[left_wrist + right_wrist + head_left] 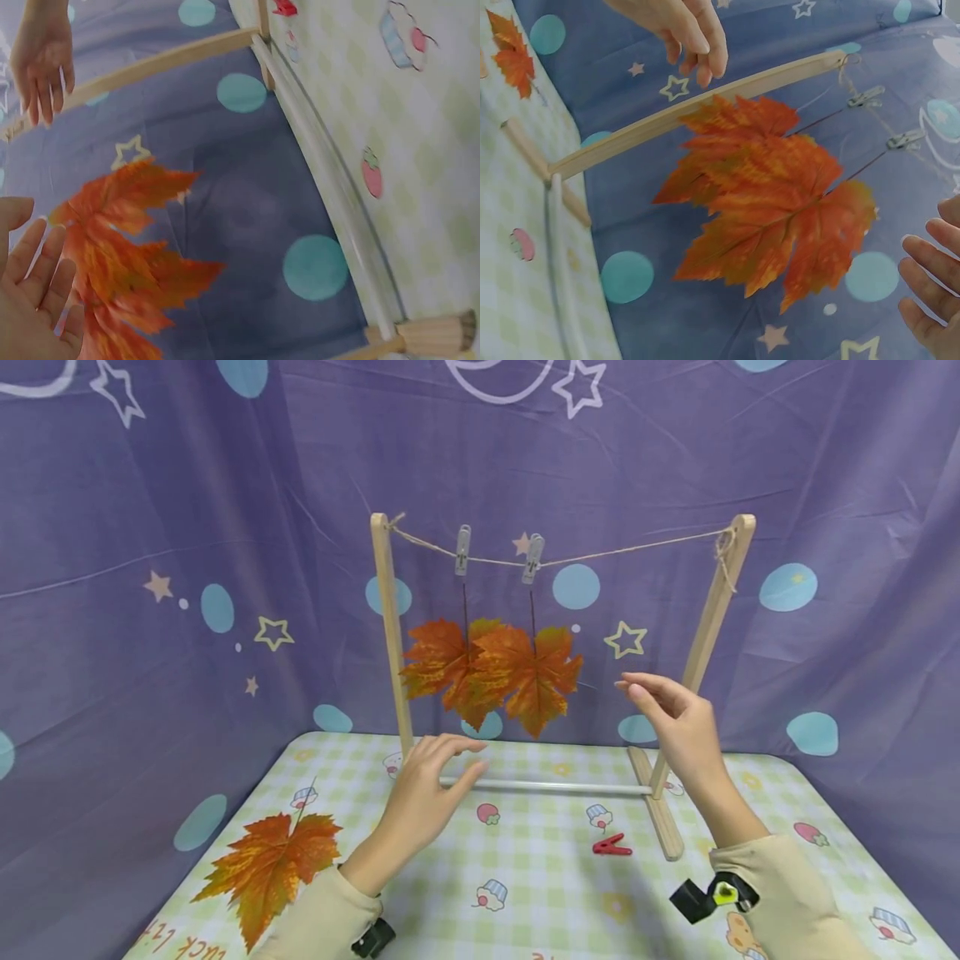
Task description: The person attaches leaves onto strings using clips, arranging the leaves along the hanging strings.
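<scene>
Two orange maple leaves hang by their stems from a string (630, 552), each under a grey clothespin; the right leaf (536, 672) overlaps the left leaf (442, 660). The left clothespin (462, 552) and right clothespin (533, 558) grip the string. My left hand (427, 785) hovers below the leaves, thumb and fingers apart with nothing between them. To the right of the leaves my right hand (678, 722) is raised, fingers loosely bent and holding nothing. On the table lie a red clothespin (612, 845) and a third maple leaf (273, 868), at the left.
A wooden frame carries the string between its left post (392, 627) and right post (712, 610). A white rod (555, 787) joins the posts low down, and a wooden foot (660, 814) juts forward at the right. Behind stands a purple curtain (480, 460).
</scene>
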`<state>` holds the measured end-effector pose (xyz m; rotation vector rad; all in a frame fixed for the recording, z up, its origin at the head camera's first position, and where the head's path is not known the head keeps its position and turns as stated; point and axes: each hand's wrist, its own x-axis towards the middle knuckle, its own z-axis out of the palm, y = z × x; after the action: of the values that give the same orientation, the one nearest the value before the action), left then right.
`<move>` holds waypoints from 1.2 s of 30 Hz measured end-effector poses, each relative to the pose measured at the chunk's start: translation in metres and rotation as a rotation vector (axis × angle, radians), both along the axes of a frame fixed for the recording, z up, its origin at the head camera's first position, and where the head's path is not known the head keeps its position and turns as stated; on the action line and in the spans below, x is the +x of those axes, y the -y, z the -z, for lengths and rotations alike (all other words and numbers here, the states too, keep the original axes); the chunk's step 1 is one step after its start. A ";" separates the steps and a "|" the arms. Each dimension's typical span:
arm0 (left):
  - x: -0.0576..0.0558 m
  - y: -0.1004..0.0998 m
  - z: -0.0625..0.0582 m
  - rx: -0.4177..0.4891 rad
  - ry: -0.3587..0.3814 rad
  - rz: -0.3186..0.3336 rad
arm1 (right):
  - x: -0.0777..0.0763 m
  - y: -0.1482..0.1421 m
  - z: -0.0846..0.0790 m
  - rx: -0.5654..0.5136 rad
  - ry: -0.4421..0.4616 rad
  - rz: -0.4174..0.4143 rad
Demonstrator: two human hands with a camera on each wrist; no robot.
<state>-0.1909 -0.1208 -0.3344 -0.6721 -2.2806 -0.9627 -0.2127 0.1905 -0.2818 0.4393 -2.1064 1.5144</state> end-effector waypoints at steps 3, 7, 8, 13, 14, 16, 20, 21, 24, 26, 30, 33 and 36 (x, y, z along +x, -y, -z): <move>-0.001 0.010 0.005 -0.011 -0.015 -0.008 | -0.001 -0.003 0.010 0.022 0.014 0.009; -0.002 0.023 0.012 -0.021 0.006 -0.021 | -0.001 -0.004 0.021 0.040 0.028 0.014; -0.002 0.026 0.014 -0.024 0.015 -0.028 | -0.001 -0.004 0.024 0.045 0.032 0.013; -0.005 0.041 0.025 -0.030 0.063 -0.060 | 0.000 -0.003 0.037 0.049 0.051 -0.001; -0.006 0.044 0.028 -0.028 0.074 -0.064 | 0.000 -0.002 0.039 0.054 0.053 -0.003; -0.009 0.051 0.032 -0.028 0.097 -0.076 | 0.000 -0.002 0.044 0.061 0.055 -0.006; -0.015 0.064 0.041 -0.035 0.147 -0.107 | -0.001 -0.003 0.054 0.082 0.071 -0.015; -0.016 0.068 0.044 -0.038 0.160 -0.118 | -0.001 -0.003 0.057 0.081 0.080 -0.019; -0.020 0.077 0.051 -0.040 0.211 -0.151 | -0.002 -0.004 0.068 0.084 0.108 -0.027; -0.021 0.083 0.056 -0.039 0.248 -0.171 | -0.001 -0.004 0.075 0.079 0.122 -0.031; -0.024 0.095 0.065 -0.031 0.312 -0.197 | -0.001 -0.004 0.090 0.067 0.141 -0.046; -0.026 0.104 0.072 -0.026 0.334 -0.220 | -0.001 -0.003 0.100 0.076 0.147 -0.044; -0.029 0.112 0.078 -0.020 0.355 -0.246 | -0.003 -0.003 0.108 0.093 0.154 -0.032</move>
<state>-0.2199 -0.2330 -0.4124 -0.2300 -2.6061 -1.0023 -0.2157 0.1932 -0.3902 0.4027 -2.3061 1.5154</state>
